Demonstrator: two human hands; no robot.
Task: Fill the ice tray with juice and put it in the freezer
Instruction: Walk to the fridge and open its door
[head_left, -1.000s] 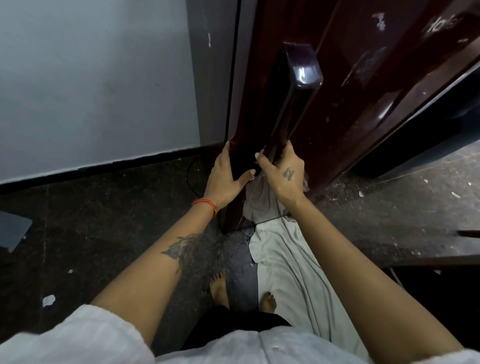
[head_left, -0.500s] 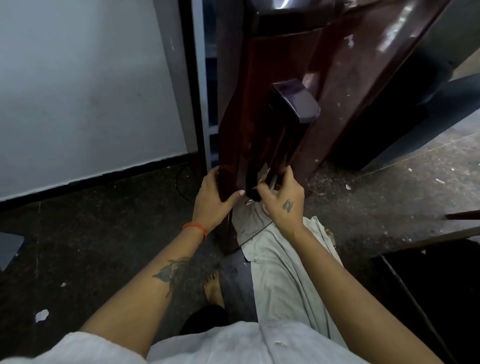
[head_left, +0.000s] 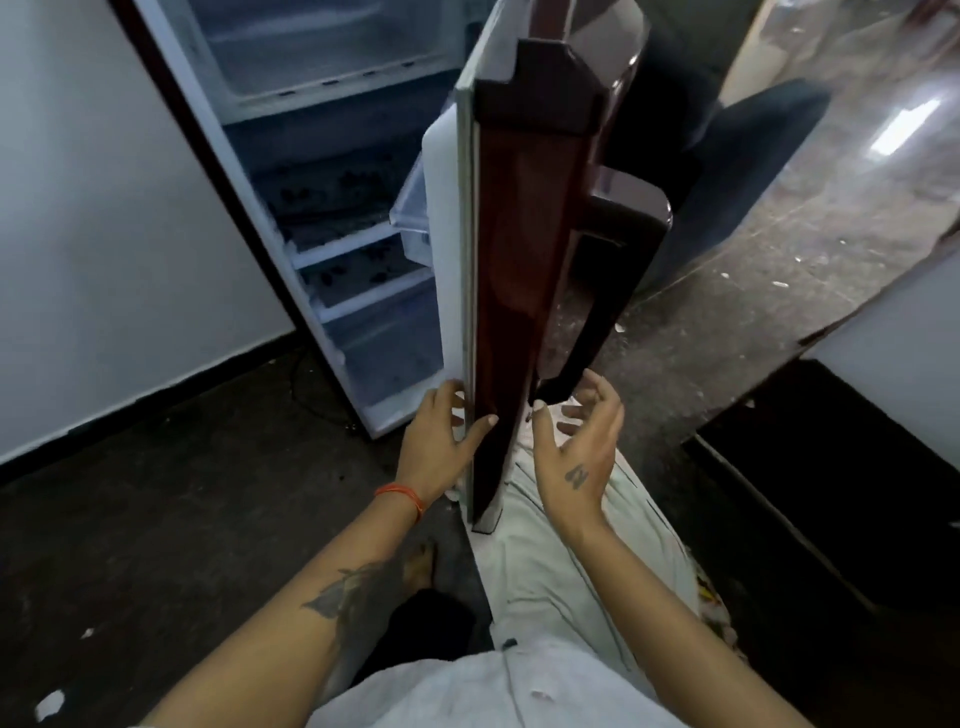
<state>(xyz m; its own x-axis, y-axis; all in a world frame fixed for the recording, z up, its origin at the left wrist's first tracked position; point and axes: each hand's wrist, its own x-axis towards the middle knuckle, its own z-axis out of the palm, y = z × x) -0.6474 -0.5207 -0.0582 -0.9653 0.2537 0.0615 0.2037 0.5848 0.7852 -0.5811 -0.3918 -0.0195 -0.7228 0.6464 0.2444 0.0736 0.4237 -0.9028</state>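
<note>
Presently, the ice tray and the juice are not visible anywhere in the head view. The refrigerator (head_left: 332, 218) stands at 12 o'clock with its interior exposed: a pale upper compartment (head_left: 317, 47) at the top of the frame and white shelves (head_left: 358, 249) below it, their contents too blurred to identify. The maroon door (head_left: 514, 291) is swung wide and seen edge-on, running from 12 o'clock down to the centre of the frame, with its white inner liner (head_left: 447, 249) facing the cabinet. A dark handle (head_left: 597, 280) projects from the door's outer face toward 2 o'clock.

The left hand (head_left: 436, 447) grips the lower free edge of the door, fingers wrapped on the liner side and thumb pressed on the maroon face; an orange thread band (head_left: 402, 493) sits at its wrist. The right hand (head_left: 579, 441) is just beside the bottom end of the handle, fingers spread and loosely curled, holding nothing; contact with the handle cannot be confirmed.

A pale cloth (head_left: 561, 561) lies on the floor under the door at 5 o'clock. The dark speckled floor (head_left: 171, 519) extends toward 8 o'clock, meeting a grey wall (head_left: 104, 234) at 9 o'clock. A bare foot (head_left: 418, 564) shows near 6 o'clock
</note>
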